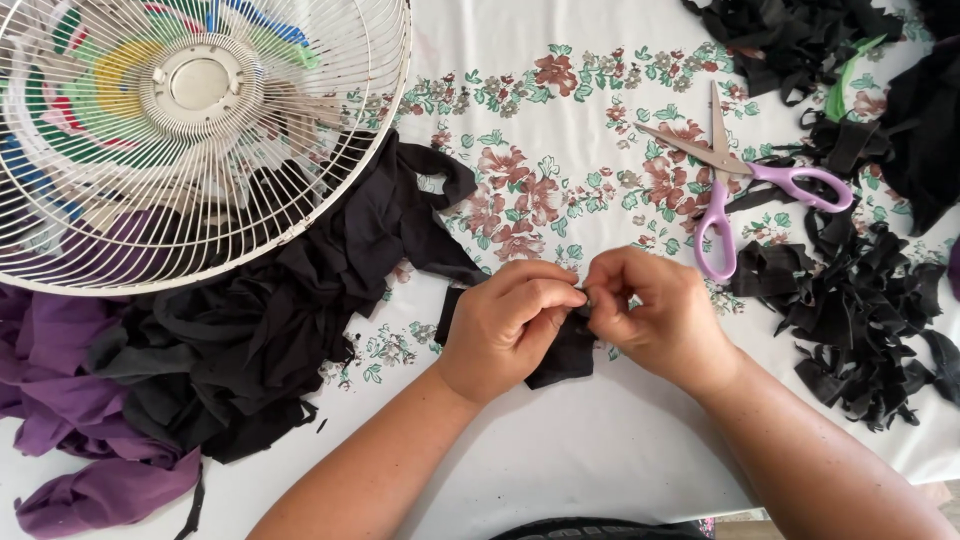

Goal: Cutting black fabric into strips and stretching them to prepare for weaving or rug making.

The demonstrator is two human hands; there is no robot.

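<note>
Landmark: purple-handled scissors (pixel 745 180), lying open on white floral tablecloth (pixel 560 120), blades pointing up and to the left.

Left hand (pixel 510 330): below and left of scissors, well apart from them. Fingers curled tight, thumb and fingertips pinched shut on small black fabric piece (pixel 565 350).

Right hand (pixel 650 320): just below scissors' lower handle loop, not touching it. Fingertips pinched closed on same black fabric piece, meeting left hand's fingertips.

Small black fabric piece: below and left of scissors, between and under both hands, lower edge resting on cloth.

Heap of cut black strips (pixel 860 310): directly right of and below scissors, one strip running under handles.

More black scraps (pixel 800 40): above and right of scissors, a green strip (pixel 845 80) among them.

Large pile of black cloth (pixel 290 310): far left of scissors, reaching up to white fan grille (pixel 190 130).

Purple cloth (pixel 80 430): farthest left of scissors, beneath and beside black pile.
</note>
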